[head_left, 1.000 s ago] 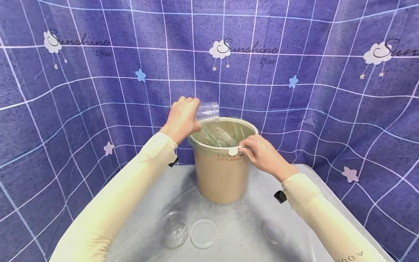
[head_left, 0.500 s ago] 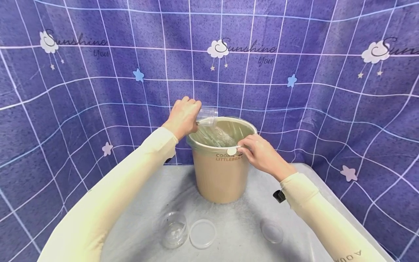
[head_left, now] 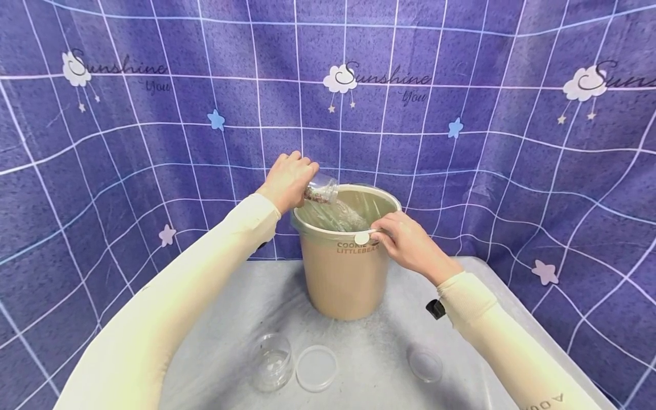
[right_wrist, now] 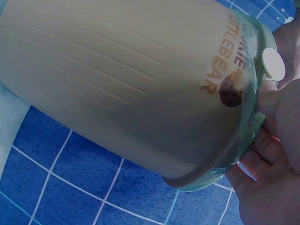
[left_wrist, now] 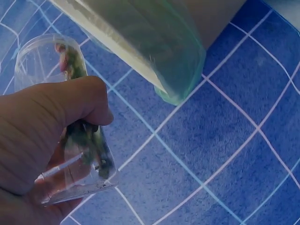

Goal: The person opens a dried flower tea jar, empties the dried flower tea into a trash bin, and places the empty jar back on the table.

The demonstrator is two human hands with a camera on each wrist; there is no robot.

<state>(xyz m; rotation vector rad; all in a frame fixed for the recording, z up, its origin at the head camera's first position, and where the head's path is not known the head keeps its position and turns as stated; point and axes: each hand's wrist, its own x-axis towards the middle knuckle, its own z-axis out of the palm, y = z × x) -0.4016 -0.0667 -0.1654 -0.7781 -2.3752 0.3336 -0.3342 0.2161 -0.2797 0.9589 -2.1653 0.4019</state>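
Note:
My left hand [head_left: 289, 181] grips a clear plastic jar [head_left: 326, 186], tilted with its mouth toward the bin's opening. Inside the jar lie dark green and reddish dried bits [left_wrist: 72, 63], perhaps dried flower buds, along its lower side. Below the jar stands a beige bin [head_left: 345, 285] lettered "COOKIE LITTLEBEAR", lined with a thin greenish plastic bag [head_left: 328, 215]. My right hand [head_left: 410, 242] holds the bin's front right rim between thumb and fingers, beside a round white tab [right_wrist: 273, 64]. The lower part of the bin's inside is hidden in the head view.
On the grey tabletop [head_left: 220, 341], a second clear jar [head_left: 271, 364] stands at the front, next to a round translucent lid [head_left: 316, 369]. A smaller round lid [head_left: 425, 364] lies farther right. A purple checked curtain [head_left: 389, 148] hangs behind and at both sides.
My left hand has tipped the jar's mouth lower over the bin, and its dark contents have come into view near the hand. My right hand stays on the rim.

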